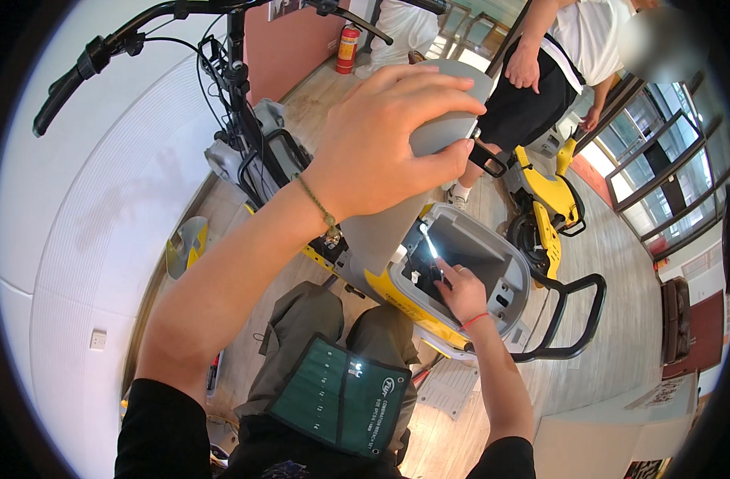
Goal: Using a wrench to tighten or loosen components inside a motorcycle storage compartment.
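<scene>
On the near side of the grey storage bin (500, 257), a green tool pouch (341, 397) lies across the lap. Inside the bin, the right hand (463, 294) pinches a bright metal wrench (429, 239). Above the bin, apart from the right, the left hand (389, 144) grips the raised grey seat (445, 137). Beyond the bin stand a yellow scooter (547, 194) and a person (536, 100).

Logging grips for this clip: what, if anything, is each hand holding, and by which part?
The right hand holds a shiny wrench-like tool by its near end. The left hand holds the raised grey seat near its upper edge.
</scene>
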A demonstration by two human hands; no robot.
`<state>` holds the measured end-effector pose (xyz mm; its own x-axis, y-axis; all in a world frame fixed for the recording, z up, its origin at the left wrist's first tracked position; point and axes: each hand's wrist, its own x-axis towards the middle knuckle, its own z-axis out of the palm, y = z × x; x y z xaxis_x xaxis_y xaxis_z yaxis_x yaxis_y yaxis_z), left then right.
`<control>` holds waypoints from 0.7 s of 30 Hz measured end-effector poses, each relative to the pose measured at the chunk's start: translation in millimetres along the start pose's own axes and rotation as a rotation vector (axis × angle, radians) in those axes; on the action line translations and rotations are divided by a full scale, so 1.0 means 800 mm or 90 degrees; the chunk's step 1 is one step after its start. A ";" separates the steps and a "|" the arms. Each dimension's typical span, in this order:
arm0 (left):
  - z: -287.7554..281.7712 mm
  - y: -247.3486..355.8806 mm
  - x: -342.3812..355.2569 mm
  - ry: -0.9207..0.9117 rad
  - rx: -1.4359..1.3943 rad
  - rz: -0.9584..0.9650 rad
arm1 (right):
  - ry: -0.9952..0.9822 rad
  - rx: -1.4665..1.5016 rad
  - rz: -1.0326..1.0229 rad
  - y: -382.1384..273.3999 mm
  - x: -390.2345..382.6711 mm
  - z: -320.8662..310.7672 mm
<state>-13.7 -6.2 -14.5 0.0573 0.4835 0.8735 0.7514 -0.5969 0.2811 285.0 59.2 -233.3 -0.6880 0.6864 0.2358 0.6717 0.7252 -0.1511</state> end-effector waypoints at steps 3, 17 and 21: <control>0.000 0.001 0.001 0.001 0.003 0.000 | -0.012 0.125 0.135 0.039 0.011 0.011; 0.003 0.001 0.001 0.009 -0.007 -0.002 | 0.146 0.210 0.240 0.069 0.050 0.003; 0.003 0.000 0.001 0.015 0.007 0.000 | 0.141 0.170 0.220 0.077 0.055 0.004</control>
<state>-12.0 -4.4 -15.0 0.0418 0.4677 0.8829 0.7587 -0.5898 0.2766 295.7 134.1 -235.2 -0.3424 0.8824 0.3226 0.7367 0.4653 -0.4907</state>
